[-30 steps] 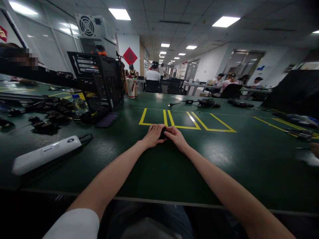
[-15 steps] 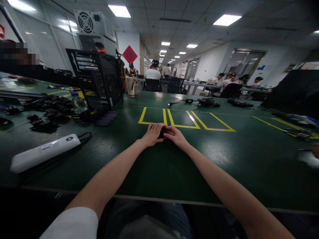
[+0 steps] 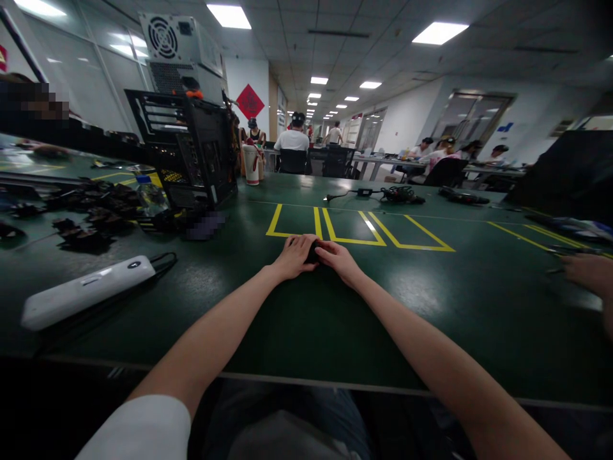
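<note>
A small black object (image 3: 312,252) is between my two hands, just in front of the yellow tape outlines (image 3: 345,240) on the green table (image 3: 306,332). My left hand (image 3: 295,257) is closed over its left side, with the fingers on top and the thumb at the near side. From the right, my right hand (image 3: 338,260) pinches it with thumb and fingertips. Most of the black object is hidden by my fingers, so its kind does not show.
To the left lie a white device (image 3: 89,291) with a black cord and a heap of black parts (image 3: 96,223). Behind stand an open computer case (image 3: 186,147) and a paper cup (image 3: 251,165). A cable bundle (image 3: 402,194) lies farther back. Another person's hand (image 3: 589,273) is at right.
The other person's hand at the right edge has come farther into view. My hands stay around the black object, with the right fingers shifted slightly over it.
</note>
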A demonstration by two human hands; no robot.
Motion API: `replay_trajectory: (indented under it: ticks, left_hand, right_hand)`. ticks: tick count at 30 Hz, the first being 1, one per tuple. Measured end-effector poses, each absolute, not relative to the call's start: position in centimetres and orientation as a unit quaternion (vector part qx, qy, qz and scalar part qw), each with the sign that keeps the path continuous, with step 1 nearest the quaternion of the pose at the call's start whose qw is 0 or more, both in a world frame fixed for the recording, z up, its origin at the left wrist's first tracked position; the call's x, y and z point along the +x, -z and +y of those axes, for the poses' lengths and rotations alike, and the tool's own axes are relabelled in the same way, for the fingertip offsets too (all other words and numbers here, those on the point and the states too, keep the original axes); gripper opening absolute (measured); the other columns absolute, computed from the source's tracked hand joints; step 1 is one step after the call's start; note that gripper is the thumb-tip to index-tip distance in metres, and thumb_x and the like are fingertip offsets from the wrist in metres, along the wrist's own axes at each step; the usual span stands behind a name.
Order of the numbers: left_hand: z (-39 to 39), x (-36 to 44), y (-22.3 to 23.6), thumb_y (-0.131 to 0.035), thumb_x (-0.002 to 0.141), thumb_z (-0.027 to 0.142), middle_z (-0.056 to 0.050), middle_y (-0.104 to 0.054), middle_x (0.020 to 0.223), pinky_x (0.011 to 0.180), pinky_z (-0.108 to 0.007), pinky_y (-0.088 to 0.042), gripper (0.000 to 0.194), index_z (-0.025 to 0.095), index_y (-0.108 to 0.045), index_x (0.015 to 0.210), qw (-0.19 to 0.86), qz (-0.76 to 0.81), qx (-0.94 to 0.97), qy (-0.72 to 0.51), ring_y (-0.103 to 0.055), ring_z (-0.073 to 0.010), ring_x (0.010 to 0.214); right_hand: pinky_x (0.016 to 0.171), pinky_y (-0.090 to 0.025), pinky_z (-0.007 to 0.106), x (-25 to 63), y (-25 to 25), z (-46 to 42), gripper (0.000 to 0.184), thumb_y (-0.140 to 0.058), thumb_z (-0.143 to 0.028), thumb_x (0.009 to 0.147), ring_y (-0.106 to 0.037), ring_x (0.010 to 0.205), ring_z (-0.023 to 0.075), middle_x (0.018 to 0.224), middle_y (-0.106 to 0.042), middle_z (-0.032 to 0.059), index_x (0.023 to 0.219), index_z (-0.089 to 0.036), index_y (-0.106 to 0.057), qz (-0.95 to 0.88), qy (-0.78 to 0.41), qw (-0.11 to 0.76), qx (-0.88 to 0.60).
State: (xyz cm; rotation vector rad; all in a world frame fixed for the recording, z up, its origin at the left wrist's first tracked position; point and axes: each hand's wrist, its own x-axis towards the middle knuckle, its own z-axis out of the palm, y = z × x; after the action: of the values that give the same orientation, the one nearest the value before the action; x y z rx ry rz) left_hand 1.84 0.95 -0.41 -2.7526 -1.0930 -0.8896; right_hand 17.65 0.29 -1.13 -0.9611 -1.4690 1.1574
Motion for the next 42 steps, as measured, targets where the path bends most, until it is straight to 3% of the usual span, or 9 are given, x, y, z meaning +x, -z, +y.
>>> replay_trajectory:
  ticks: [7,15,20,26,33,42]
  left_hand:
    - [0.88,1.76,0.37,-0.055,0.068,0.030,-0.007,-0.041,0.115,0.092,-0.039,-0.023,0.057,0.020,-0.026,0.116,0.026,-0.350,-0.891,0.288,-0.036,-0.0230,0.110]
    - [0.83,1.82,0.21,-0.055,0.068,0.030,-0.007,-0.040,0.116,0.092,-0.040,-0.023,0.058,0.021,-0.025,0.117,0.017,-0.358,-0.889,0.284,-0.036,-0.0232,0.110]
    - [0.88,1.92,0.29,-0.055,0.068,0.029,-0.007,-0.040,0.116,0.093,-0.040,-0.023,0.058,0.021,-0.025,0.117,0.015,-0.364,-0.886,0.286,-0.036,-0.0232,0.111]
    - [0.91,1.85,0.42,-0.055,0.067,0.029,-0.007,-0.040,0.116,0.093,-0.040,-0.022,0.057,0.020,-0.026,0.116,0.017,-0.367,-0.885,0.286,-0.036,-0.0233,0.110]
    - [0.90,1.80,0.38,-0.054,0.068,0.031,-0.007,-0.040,0.116,0.092,-0.041,-0.023,0.056,0.020,-0.026,0.116,0.018,-0.362,-0.887,0.286,-0.036,-0.0236,0.110]
    - [0.81,1.81,0.31,-0.054,0.067,0.028,-0.008,-0.040,0.116,0.093,-0.041,-0.022,0.057,0.021,-0.026,0.116,0.009,-0.365,-0.886,0.286,-0.035,-0.0240,0.111]
  right_hand:
    - [0.080,-0.043,0.032,18.07,0.70,-0.05,0.036,-0.067,-0.024,0.056,-0.056,0.084,0.0136,0.092,-0.057,0.0009,0.089,-0.020,-0.052,-0.641,-0.478,0.489,-0.349]
    - [0.072,-0.046,0.030,17.69,1.10,-0.10,0.030,-0.063,-0.034,0.061,-0.056,0.074,0.0116,0.089,-0.056,0.0001,0.086,-0.021,-0.052,-0.613,-0.458,0.511,-0.392]
    - [0.079,-0.044,0.034,17.82,1.10,0.22,0.035,-0.063,-0.032,0.061,-0.056,0.083,0.0148,0.093,-0.057,0.0034,0.093,-0.019,-0.054,-0.616,-0.463,0.495,-0.400]
    - [0.083,-0.042,0.033,17.98,0.77,-0.15,0.037,-0.067,-0.022,0.056,-0.055,0.087,0.0136,0.097,-0.055,0.0004,0.089,-0.020,-0.052,-0.630,-0.488,0.500,-0.339]
    - [0.076,-0.044,0.031,17.44,0.91,-0.16,0.028,-0.063,-0.033,0.061,-0.055,0.076,0.0116,0.088,-0.056,0.0005,0.082,-0.020,-0.052,-0.619,-0.438,0.523,-0.390]
    - [0.081,-0.043,0.034,17.65,0.88,-0.03,0.034,-0.063,-0.031,0.061,-0.056,0.083,0.0149,0.097,-0.056,0.0037,0.091,-0.018,-0.053,-0.626,-0.463,0.494,-0.387]
